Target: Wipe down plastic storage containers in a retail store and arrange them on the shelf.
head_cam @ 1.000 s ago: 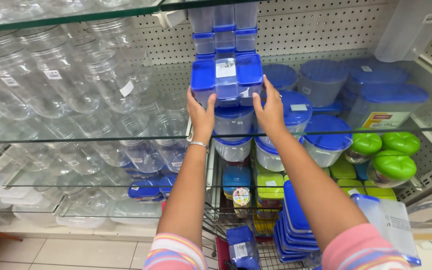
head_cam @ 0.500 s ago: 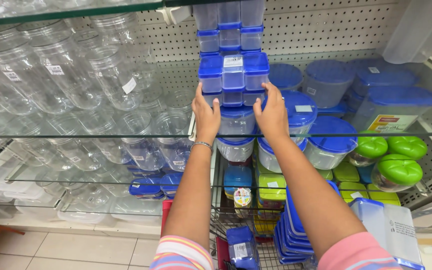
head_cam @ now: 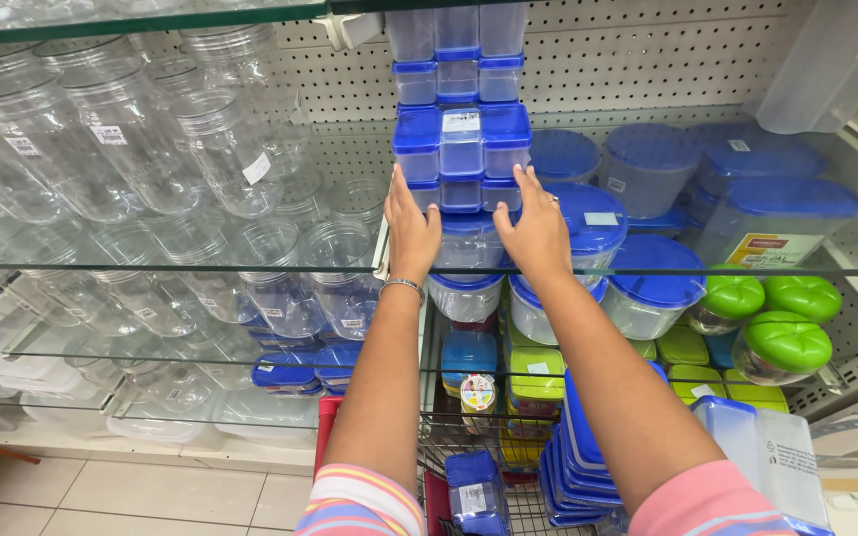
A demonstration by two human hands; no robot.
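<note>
A white pegboard wall point(head_cam: 647, 60) is seen behind tiers of glass shelves point(head_cam: 151, 266), which are edged in green. Below them, a floor of pale square tiles point(head_cam: 121, 496) is laid. Even, bright light is cast throughout.

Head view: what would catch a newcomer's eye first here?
Two bare hands, the left hand and right hand, press either side of a stack of blue-lidded clear containers on a glass shelf at centre. Rows of clear plastic jars fill the left side. At lower right, green-lidded jars stand out brightly.
</note>
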